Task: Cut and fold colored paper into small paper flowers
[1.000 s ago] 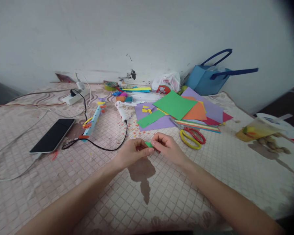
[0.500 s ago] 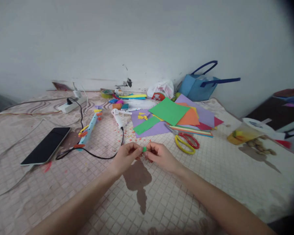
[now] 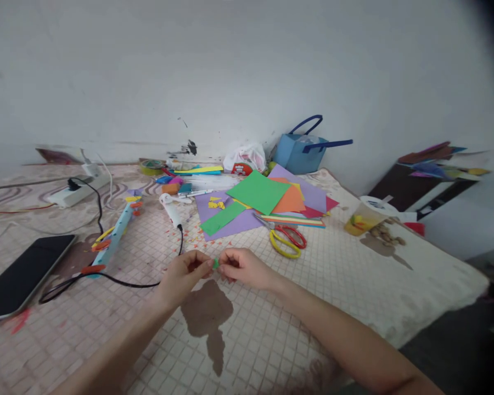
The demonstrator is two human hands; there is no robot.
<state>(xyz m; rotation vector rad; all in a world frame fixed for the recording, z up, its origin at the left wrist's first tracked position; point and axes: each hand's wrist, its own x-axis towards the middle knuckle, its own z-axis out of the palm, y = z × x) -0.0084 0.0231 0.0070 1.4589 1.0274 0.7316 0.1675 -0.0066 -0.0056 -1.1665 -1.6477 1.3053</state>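
Between my fingertips is a small piece of green paper (image 3: 215, 264), partly covered by the fingers. My left hand (image 3: 188, 272) pinches it from the left side, and my right hand (image 3: 242, 267) pinches it from the right. Both hands are closed, close together above the patterned tablecloth (image 3: 263, 340). Beyond them lie scissors (image 3: 287, 241) with one yellow and one red handle loop. A white glue gun (image 3: 171, 211) rests behind my left hand, its black cord running down beside that hand.
Colored paper sheets (image 3: 258, 192) overlap behind the scissors, with small yellow pieces (image 3: 216, 203) nearby. At left are a light-blue strip with orange bits (image 3: 115, 236), a phone (image 3: 27, 274) and a power strip (image 3: 79, 189). A blue bag (image 3: 300, 153) and a plastic cup (image 3: 360, 222) stand right.
The view has turned to the right, so the things on the table appear further left. Both hands still pinch the green paper piece, which looks slightly turned.
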